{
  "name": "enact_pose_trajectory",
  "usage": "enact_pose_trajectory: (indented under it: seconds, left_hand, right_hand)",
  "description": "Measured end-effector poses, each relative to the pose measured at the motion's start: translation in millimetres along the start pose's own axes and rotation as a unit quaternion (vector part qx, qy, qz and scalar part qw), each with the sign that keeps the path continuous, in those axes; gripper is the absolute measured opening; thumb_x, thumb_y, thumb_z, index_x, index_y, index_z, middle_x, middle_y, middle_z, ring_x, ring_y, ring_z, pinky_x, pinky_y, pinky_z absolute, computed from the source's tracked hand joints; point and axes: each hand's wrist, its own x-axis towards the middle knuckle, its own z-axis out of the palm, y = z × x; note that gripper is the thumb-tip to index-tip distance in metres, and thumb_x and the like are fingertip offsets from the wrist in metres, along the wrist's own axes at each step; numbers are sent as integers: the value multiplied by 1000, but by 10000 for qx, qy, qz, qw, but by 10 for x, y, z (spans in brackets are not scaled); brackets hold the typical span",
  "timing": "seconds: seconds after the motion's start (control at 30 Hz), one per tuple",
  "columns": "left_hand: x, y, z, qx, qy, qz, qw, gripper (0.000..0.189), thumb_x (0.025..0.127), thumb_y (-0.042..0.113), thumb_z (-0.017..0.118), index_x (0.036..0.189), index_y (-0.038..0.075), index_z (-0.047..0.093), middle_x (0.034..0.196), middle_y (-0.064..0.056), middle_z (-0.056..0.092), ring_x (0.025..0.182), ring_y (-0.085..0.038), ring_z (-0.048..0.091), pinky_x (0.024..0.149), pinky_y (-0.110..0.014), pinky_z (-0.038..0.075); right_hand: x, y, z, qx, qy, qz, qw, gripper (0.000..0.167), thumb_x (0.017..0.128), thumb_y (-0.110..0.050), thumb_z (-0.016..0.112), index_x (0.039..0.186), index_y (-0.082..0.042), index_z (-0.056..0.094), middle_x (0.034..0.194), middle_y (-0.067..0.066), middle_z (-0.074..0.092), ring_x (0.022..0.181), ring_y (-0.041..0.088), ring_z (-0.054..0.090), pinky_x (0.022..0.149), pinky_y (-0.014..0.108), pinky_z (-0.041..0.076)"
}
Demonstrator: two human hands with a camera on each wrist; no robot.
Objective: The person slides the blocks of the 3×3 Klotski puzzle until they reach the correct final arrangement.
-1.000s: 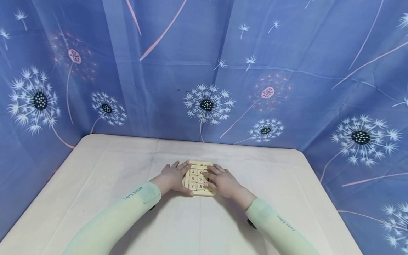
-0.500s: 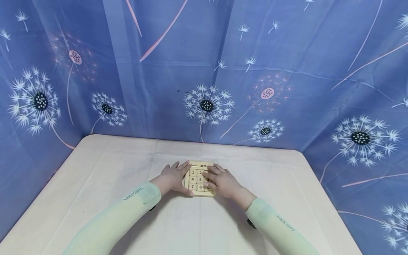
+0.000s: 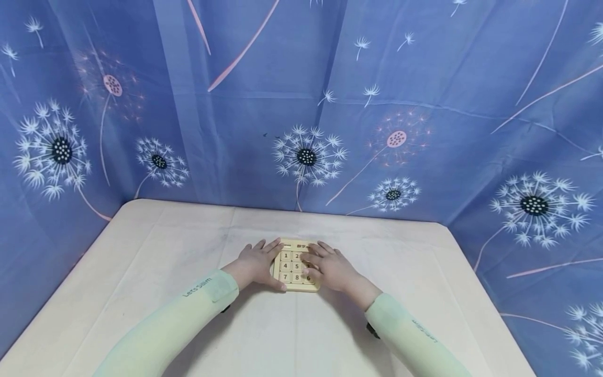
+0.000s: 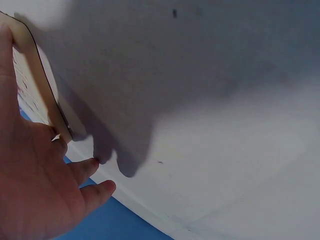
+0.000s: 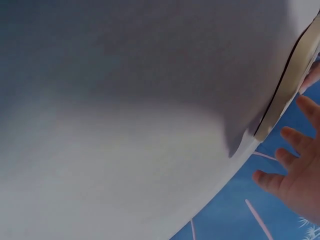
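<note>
A pale yellow number slide puzzle [image 3: 290, 287] lies flat on the table, its square tiles carrying printed digits. My left hand [image 3: 256, 263] holds its left side, thumb at the near left corner and index finger at the far left corner. In the left wrist view, the other fingers of the left hand [image 4: 45, 185] stick out past the puzzle's edge [image 4: 44, 85]. Over the right column of tiles lies my right hand [image 3: 333, 268], fingers spread and partly hiding that column. The right wrist view has the puzzle's side [image 5: 287, 82] beside the right hand's extended fingers [image 5: 270, 181].
The white-covered table [image 3: 198, 324] stretches around the puzzle on all sides. Behind it and at both sides hangs a blue curtain [image 3: 245, 141] with dandelion prints. Pale green sleeves [image 3: 174, 319] cover both forearms.
The right hand has shifted very slightly right, and the tile with 6 at the near right shows more plainly. The left hand keeps its place on the puzzle.
</note>
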Motion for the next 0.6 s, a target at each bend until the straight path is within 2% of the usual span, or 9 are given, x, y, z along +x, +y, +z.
enact_pose_trajectory:
  seconds: [0.2,0.6]
  left_hand:
    - [-14,3,-7,32,9,18,10000,117,76,73,76,165,20,22,175,3,15,160,-36,22,129,-60,24]
    - [-3,-4,-2,82,13,37,10000,118,76,74,75,165,19,20,175,3,14,160,-36,21,129,-60,24]
  right_hand:
    - [-115,37,-13,25,59,32,10000,47,105,-36,55,145,-11,59,157,23,47,148,50,39,115,72,38]
    - [-347,24,-28,18,-92,76,9999,49,106,-38,52,148,-12,56,159,25,44,148,51,38,115,74,37]
